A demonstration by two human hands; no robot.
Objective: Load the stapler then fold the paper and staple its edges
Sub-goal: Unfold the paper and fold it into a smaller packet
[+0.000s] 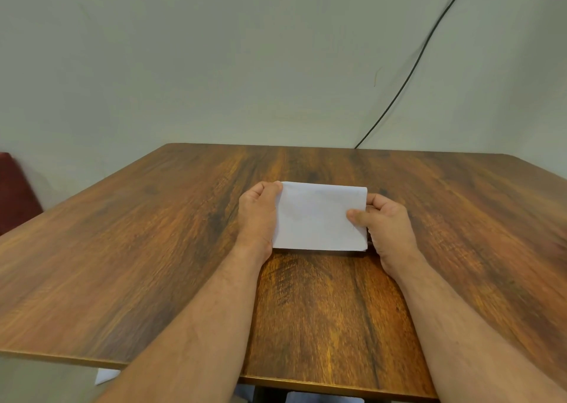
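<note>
Folded white paper (319,217) rests mid-table (153,249). Left hand (259,210) and right hand (385,224) pinch its short edges. It looks light, floppy, crease-prone; edge grips suit it.

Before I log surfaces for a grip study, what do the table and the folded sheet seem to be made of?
Table: wood or wood-look laminate, brown streaked grain, mild sheen; which one I cannot tell. Folded sheet: thin white matte paper with faint creases, held by left hand and right hand.

Folded paper (319,215) between both hands
</note>
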